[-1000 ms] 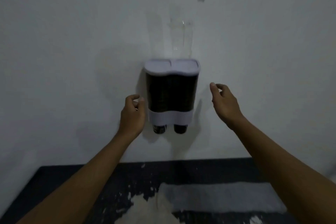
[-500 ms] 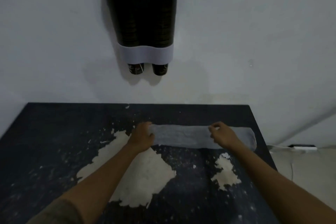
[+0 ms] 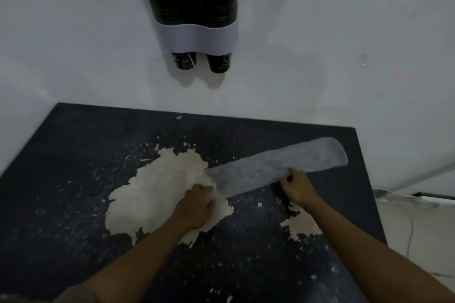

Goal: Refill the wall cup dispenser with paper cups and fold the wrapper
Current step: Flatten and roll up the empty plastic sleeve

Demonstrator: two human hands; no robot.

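Observation:
The wall cup dispenser (image 3: pixel 197 32) hangs at the top, its two dark tubes full of stacked cups, with two dark paper cups (image 3: pixel 218 63) poking out below its white band. A long, flat, translucent wrapper (image 3: pixel 278 167) lies slantwise on the dark table (image 3: pixel 73 155), its far end pointing up and right. My left hand (image 3: pixel 197 206) holds the wrapper's near left end against the table. My right hand (image 3: pixel 296 187) pinches the wrapper's lower edge near its middle.
The tabletop has large pale patches (image 3: pixel 157 192) where its dark coating has peeled, plus scattered flecks. The table butts against the white wall. Past its right edge lies pale floor with a white cable (image 3: pixel 398 198).
The view tipped from the dispenser down to the table. Both hands dropped from beside the dispenser to the wrapper, took hold of it and swung it from level to slanted.

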